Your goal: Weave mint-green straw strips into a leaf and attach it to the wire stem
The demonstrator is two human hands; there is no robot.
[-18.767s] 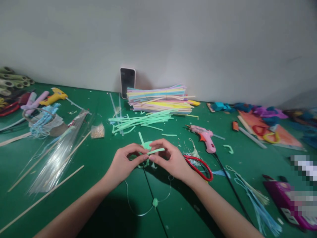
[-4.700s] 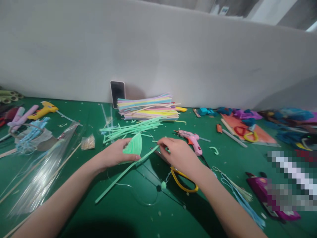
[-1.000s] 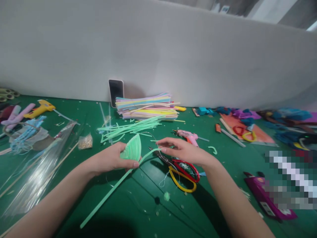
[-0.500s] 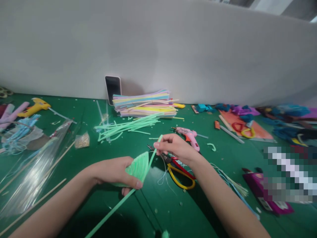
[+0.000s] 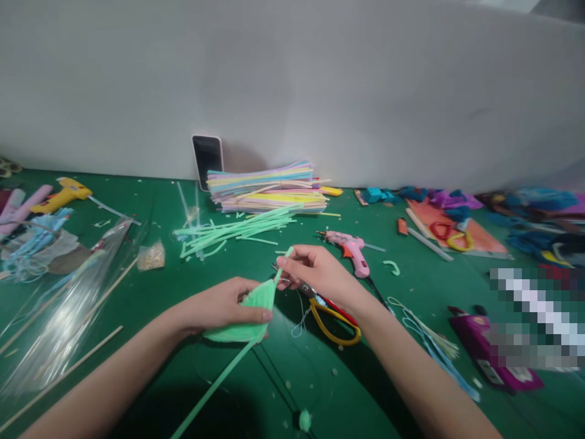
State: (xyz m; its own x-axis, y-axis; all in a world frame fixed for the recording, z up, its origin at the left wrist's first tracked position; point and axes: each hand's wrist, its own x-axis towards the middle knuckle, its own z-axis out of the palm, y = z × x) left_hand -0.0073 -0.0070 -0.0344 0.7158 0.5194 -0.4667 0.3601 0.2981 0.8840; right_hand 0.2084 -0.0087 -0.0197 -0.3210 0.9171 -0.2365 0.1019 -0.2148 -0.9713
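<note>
My left hand [image 5: 233, 308] is closed on a light green leaf-shaped piece [image 5: 249, 320] made of pipe cleaners laid side by side, thumb on its face. A long green pipe cleaner [image 5: 214, 385] runs along the piece's right edge and trails down toward the bottom of the view. Its upper end is pinched between thumb and fingers of my right hand [image 5: 308, 268]. Under the right hand lie yellow-and-red-handled scissors [image 5: 336, 332], partly covered. A pink glue gun [image 5: 350, 247] rests just beyond that hand.
Loose green pipe cleaners [image 5: 237, 230] lie before a multicoloured bundle [image 5: 269, 192] and a phone [image 5: 208, 160] leaning on the wall. On the left are a yellow glue gun [image 5: 64, 194], clear plastic sleeves [image 5: 86, 311] and thin sticks [image 5: 68, 378]. A purple packet [image 5: 493, 347] sits right.
The green piece has turned flatter in my left hand, and its left part shows more. My right hand has shifted slightly left, bringing the pipe cleaner against the piece's edge.
</note>
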